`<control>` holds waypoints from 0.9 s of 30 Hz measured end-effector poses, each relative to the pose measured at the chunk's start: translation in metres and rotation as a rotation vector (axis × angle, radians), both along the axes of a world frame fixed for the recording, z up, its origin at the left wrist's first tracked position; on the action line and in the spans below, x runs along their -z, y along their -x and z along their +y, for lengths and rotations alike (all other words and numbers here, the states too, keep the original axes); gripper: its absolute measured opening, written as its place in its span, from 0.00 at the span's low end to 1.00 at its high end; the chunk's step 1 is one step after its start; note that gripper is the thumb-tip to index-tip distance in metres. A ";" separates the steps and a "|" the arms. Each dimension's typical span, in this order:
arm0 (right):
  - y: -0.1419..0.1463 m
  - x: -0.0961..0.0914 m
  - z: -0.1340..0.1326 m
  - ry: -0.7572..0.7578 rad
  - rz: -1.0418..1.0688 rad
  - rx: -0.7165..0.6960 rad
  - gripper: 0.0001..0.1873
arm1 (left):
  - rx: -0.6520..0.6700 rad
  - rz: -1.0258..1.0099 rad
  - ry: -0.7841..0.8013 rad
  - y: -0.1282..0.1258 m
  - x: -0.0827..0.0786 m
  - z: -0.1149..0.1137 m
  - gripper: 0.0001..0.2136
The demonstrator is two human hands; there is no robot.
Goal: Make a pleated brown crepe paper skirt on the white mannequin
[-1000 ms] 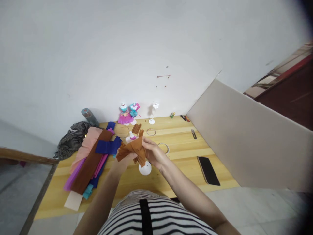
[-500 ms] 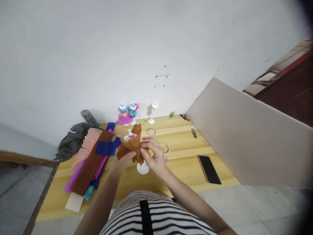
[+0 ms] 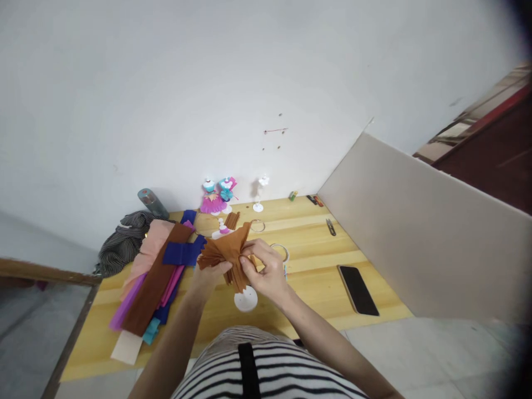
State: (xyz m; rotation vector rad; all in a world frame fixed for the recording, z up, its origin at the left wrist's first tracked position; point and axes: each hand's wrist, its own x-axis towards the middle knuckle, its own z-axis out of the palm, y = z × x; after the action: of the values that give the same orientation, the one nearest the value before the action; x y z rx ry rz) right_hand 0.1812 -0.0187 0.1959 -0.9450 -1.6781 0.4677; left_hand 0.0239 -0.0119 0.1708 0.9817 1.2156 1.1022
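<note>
Both my hands hold a pleated piece of brown crepe paper (image 3: 226, 252) above the wooden table (image 3: 307, 260). My left hand (image 3: 210, 277) grips its lower left part from below, fingers closed. My right hand (image 3: 264, 269) pinches the paper's middle from the right. A white round stand base (image 3: 246, 300) sits on the table just under my hands. A clear tape ring (image 3: 280, 250) lies behind my right hand.
Strips of coloured crepe paper (image 3: 155, 271) are piled at the left, beside a striped cloth (image 3: 122, 241). Small paper-dressed figures (image 3: 216, 197) and a white stand (image 3: 260, 194) line the wall. Small scissors (image 3: 330, 226) and a black phone (image 3: 358, 289) lie at the right, by a tilted board (image 3: 424, 221).
The brown paper has fanned out wider and sits a little lower. My right hand has shifted from the paper's top down onto its middle, closer to my left hand.
</note>
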 end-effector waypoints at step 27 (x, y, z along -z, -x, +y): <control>0.006 0.010 -0.013 0.163 0.115 0.087 0.03 | 0.027 0.002 -0.115 -0.004 -0.010 -0.004 0.15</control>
State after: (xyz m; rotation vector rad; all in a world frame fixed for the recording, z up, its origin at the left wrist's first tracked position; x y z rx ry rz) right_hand 0.1753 -0.0313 0.1855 -1.0846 -1.5059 0.5963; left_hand 0.0283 -0.0158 0.1803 1.0840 1.1476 1.1605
